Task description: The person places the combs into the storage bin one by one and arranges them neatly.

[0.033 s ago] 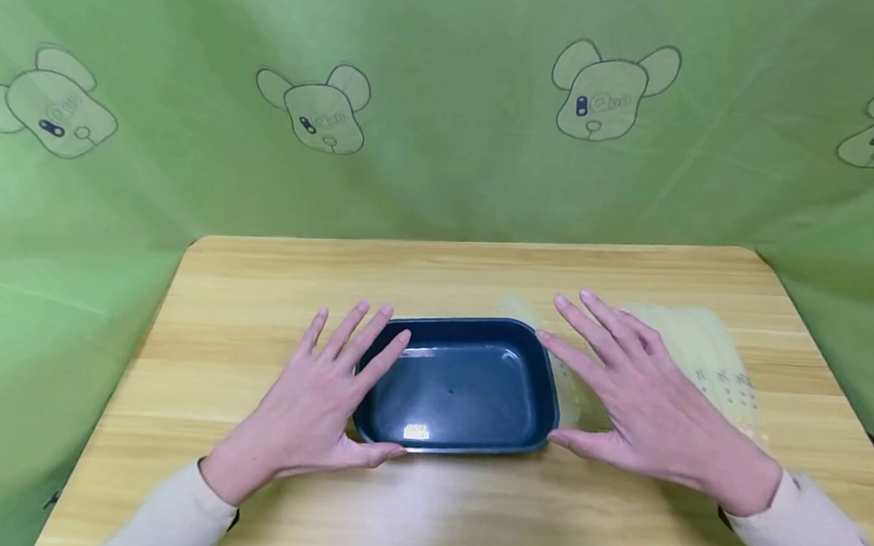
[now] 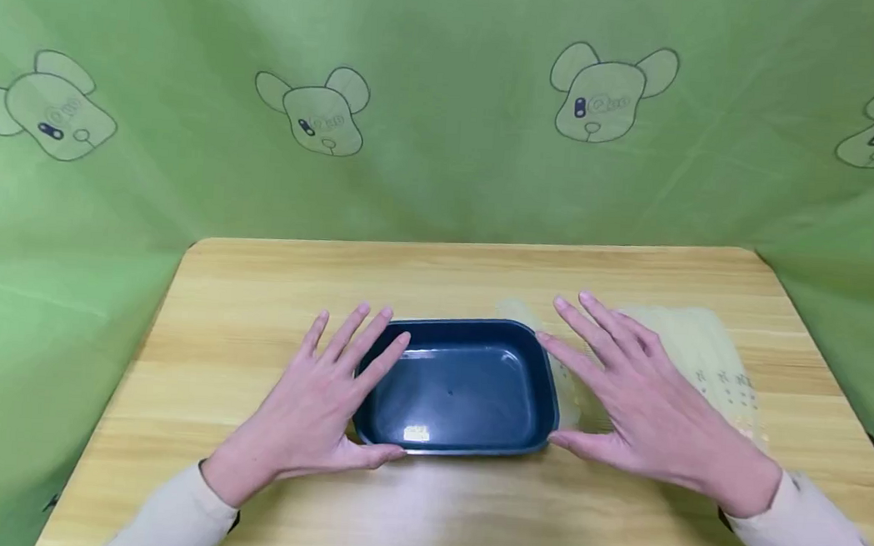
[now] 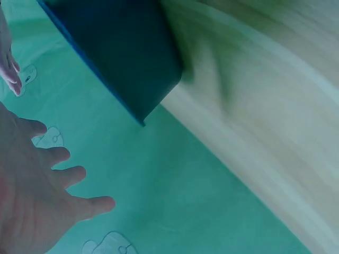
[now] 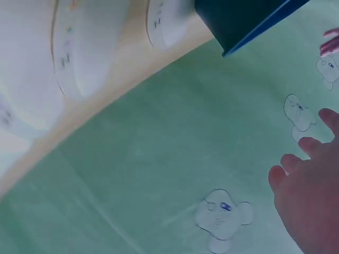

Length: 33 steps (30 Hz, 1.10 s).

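Observation:
A dark blue rectangular tray (image 2: pixel 459 395) lies on the wooden table in the head view, with nothing inside it. My left hand (image 2: pixel 308 407) is over its left end, fingers spread and straight, thumb by the near rim. At the right end, my right hand (image 2: pixel 647 403) has its fingers spread, with index fingertip and thumb tip near the rim; whether either hand touches it I cannot tell. The left wrist view shows the tray (image 3: pixel 122 53) beyond the spread left hand (image 3: pixel 37 190). In the right wrist view the tray (image 4: pixel 243 21) is above the right hand (image 4: pixel 312 185).
Pale, semi-transparent packaging with small print (image 2: pixel 703 348) lies on the table, behind and beneath the right hand. The wooden table (image 2: pixel 294 268) is bounded by a green curtain (image 2: pixel 449 190) with drawn bear heads at the back and sides.

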Available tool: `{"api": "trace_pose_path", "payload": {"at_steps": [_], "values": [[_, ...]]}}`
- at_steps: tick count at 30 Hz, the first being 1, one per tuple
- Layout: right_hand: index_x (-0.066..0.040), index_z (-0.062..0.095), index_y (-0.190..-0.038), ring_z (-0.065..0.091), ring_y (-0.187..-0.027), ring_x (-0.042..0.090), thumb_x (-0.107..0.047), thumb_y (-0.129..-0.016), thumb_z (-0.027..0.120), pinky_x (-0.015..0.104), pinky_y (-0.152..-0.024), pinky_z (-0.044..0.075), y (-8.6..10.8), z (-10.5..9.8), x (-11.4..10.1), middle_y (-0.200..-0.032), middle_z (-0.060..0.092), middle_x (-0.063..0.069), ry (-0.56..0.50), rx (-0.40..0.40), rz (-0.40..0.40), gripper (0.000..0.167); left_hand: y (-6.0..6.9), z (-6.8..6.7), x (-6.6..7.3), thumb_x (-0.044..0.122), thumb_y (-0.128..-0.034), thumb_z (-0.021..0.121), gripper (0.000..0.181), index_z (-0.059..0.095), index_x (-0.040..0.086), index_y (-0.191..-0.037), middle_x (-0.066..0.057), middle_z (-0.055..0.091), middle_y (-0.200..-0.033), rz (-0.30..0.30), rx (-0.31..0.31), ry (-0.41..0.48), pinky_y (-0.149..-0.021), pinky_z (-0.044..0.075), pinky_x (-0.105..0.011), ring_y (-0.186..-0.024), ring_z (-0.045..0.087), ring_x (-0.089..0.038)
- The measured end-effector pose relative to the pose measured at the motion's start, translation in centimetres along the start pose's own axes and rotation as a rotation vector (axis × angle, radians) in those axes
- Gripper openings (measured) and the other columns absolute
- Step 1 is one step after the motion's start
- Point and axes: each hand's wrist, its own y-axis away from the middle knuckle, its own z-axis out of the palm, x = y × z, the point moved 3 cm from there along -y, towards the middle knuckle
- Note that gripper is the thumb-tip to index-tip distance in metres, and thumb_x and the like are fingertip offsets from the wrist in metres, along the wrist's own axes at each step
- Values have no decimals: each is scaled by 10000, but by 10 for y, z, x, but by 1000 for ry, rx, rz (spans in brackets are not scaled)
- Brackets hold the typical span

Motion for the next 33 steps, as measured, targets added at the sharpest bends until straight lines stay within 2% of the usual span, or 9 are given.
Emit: {"api": "trace_pose_path", "payload": {"at_steps": [3, 5, 8, 10, 18, 24, 27, 30, 33], "values": [[-120, 402, -1701, 261, -1609, 401, -633, -1030, 644, 586, -1249, 288, 3, 5, 6, -1778, 267, 141, -93, -11, 103, 878, 1, 5, -2, 911, -857, 571, 1231, 230, 151, -1763, -117, 100, -1823, -17, -5, 41, -1244, 226, -714, -1654, 142, -369], [-117, 400, -1694, 423, -1525, 377, -463, -1051, 715, 546, -1227, 360, 7, 13, 12, -1712, 395, 137, -213, -7, 243, 795, 4, 13, -4, 897, -848, 614, 1263, 194, 140, -1767, -112, 104, -1822, -42, -19, 104, -1237, 283, -683, -1647, 179, -359], [-40, 428, -1647, 641, -1272, 324, -242, -1065, 744, 539, -1069, 524, 11, 31, 21, -1470, 613, 146, -346, -3, 446, 692, 10, 28, -7, 879, -832, 674, 1317, 145, 121, -1769, -118, 82, -1822, -100, -57, 225, -1227, 339, -644, -1646, 187, -342], [40, 465, -1583, 676, -1083, 294, -187, -1058, 751, 543, -921, 575, 11, 45, 25, -1281, 662, 160, -352, -22, 508, 640, 15, 38, -9, 880, -817, 697, 1354, 117, 113, -1770, -145, 83, -1818, -147, -79, 297, -1222, 352, -637, -1644, 187, -348], [183, 429, -1523, 593, -1108, 432, -60, -942, 835, 606, -975, 523, 5, 80, 31, -1254, 581, 332, -190, -161, 525, 749, 22, 58, -15, 895, -793, 729, 1449, -9, 116, -1766, -194, 36, -1813, -297, -138, 518, -1232, 337, -601, -1638, 173, -367], [166, 374, -1556, 617, -1209, 540, -63, -993, 779, 675, -998, 521, 1, 82, 36, -1370, 562, 431, -300, -222, 609, 730, 20, 62, -17, 808, -780, 831, 1492, -70, 130, -1758, -181, 45, -1813, -302, -139, 603, -1246, 309, -571, -1637, 170, -348], [132, 372, -1567, 675, -1029, 459, -35, -1041, 704, 570, -876, 574, 0, 80, 38, -1172, 660, 334, -401, -198, 633, 644, 21, 61, -16, 724, -784, 891, 1487, -99, 187, -1756, -161, 22, -1817, -319, -144, 665, -1238, 324, -570, -1634, 173, -347], [100, 411, -1554, 573, -800, 245, -13, -1075, 651, 387, -701, 499, 2, 77, 40, -938, 602, 110, -473, -138, 662, 547, 22, 63, -15, 654, -790, 929, 1488, -127, 233, -1751, -145, -15, -1820, -343, -161, 742, -1241, 316, -562, -1641, 143, -334], [96, 432, -1540, 509, -781, 170, 1, -1081, 639, 299, -676, 438, 4, 73, 45, -932, 558, 49, -541, -74, 693, 512, 22, 64, -16, 616, -793, 946, 1495, -146, 252, -1747, -146, -40, -1819, -359, -174, 789, -1240, 307, -572, -1645, 110, -338]]}}
